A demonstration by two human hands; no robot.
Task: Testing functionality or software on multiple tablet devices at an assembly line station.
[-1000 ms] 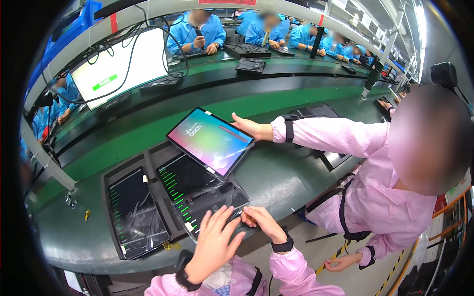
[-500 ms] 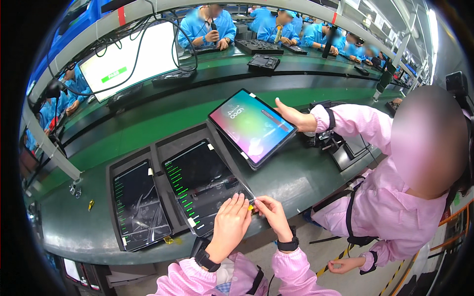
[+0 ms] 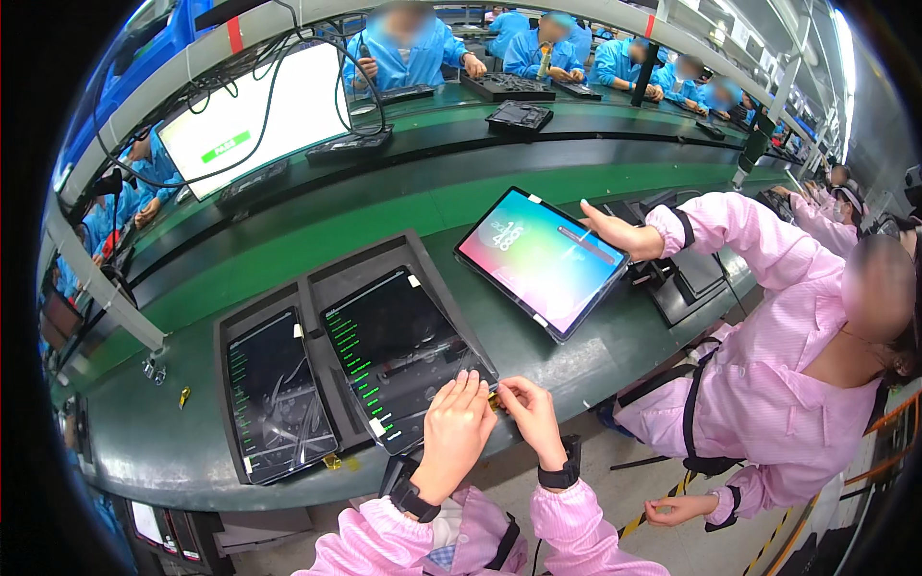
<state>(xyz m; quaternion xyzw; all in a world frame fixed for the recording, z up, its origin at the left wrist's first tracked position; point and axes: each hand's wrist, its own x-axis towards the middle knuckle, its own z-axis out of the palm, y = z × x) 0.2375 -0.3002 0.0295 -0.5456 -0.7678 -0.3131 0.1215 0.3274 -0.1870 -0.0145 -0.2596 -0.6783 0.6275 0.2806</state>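
Observation:
Two dark tablets with rows of green text lie side by side in a black two-compartment tray (image 3: 307,309). My left hand (image 3: 457,415) rests flat, fingers together and stretched out, over the lower right corner of the right-hand tablet (image 3: 389,336). Beside it, my right hand (image 3: 530,415) is closed in a pinch at that same corner, where a small yellow tab (image 3: 495,399) shows by the fingertips. Wrinkled clear film covers the left-hand tablet (image 3: 274,394); another yellow tab (image 3: 332,462) sticks out at its lower corner.
At the right, a co-worker in pink (image 3: 759,288) holds a lit tablet (image 3: 543,259) tilted above the green table (image 3: 173,451). A monitor (image 3: 259,115) stands at the back left. Small metal pieces and a yellow piece (image 3: 184,396) lie at left. Workers in blue sit across the line.
The co-worker has moved the lit tablet to the right, away from the tray. My hands stay at the tablet's corner, hardly changed. Across the line, a worker's hands have moved apart.

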